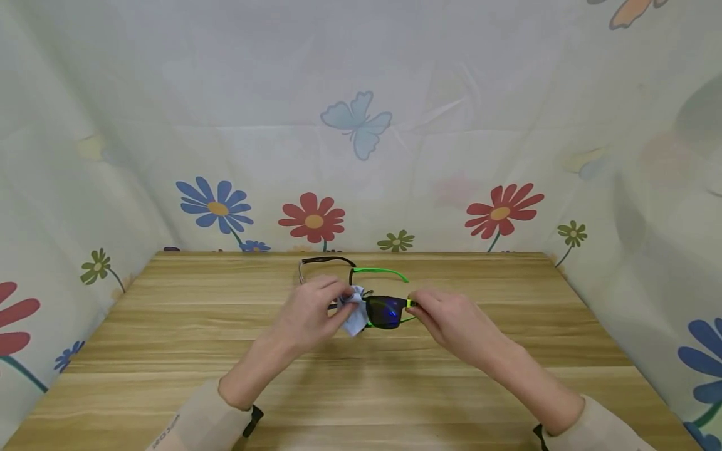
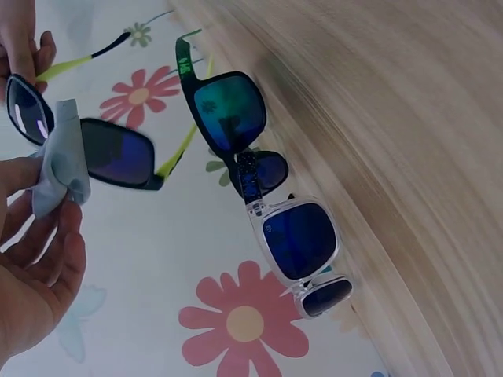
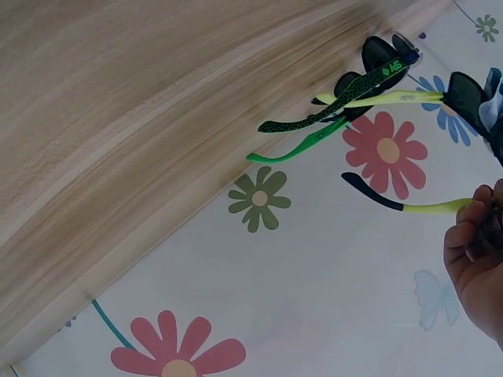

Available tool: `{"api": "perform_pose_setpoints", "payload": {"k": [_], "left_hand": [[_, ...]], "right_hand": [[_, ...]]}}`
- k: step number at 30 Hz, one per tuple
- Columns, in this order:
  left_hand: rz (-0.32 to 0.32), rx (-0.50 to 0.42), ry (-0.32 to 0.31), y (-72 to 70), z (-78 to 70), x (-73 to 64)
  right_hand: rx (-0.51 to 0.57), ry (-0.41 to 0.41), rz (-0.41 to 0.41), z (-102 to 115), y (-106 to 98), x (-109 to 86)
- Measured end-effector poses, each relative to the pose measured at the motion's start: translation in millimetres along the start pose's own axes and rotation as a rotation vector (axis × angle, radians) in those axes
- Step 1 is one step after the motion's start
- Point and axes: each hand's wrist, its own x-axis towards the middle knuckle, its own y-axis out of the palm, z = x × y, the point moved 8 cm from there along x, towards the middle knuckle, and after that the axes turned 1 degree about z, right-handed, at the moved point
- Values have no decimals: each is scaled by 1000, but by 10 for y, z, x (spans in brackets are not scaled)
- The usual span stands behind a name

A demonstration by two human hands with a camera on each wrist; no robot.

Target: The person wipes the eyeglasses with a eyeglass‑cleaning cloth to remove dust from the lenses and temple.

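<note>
Close over the table, my right hand (image 1: 459, 322) pinches a pair of dark sunglasses (image 1: 386, 312) by the hinge end. Their temples are yellow with black tips, as the left wrist view shows. My left hand (image 1: 310, 310) grips a light blue cloth (image 2: 64, 161), which is folded over the frame near the bridge and hides part of it. On the table behind stand sunglasses with green temples (image 3: 302, 144) and blue-green lenses (image 2: 229, 114). Beside those are clear-framed sunglasses (image 2: 300, 239) with blue lenses and black temples.
The wood-grain table (image 1: 361, 394) stretches out under both forearms. A white curtain (image 1: 254, 81) printed with flowers and butterflies hangs behind the table and along both sides.
</note>
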Motion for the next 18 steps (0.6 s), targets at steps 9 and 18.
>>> {"api": "perform_pose_setpoints", "payload": {"k": [9,18], "left_hand": [[16,13,-11,-4,-14,21],[47,-5,50,6,-58,36]], "right_hand": [[11,2,28,-1,11,-14],[67,-27,24,10,-20,-20]]}}
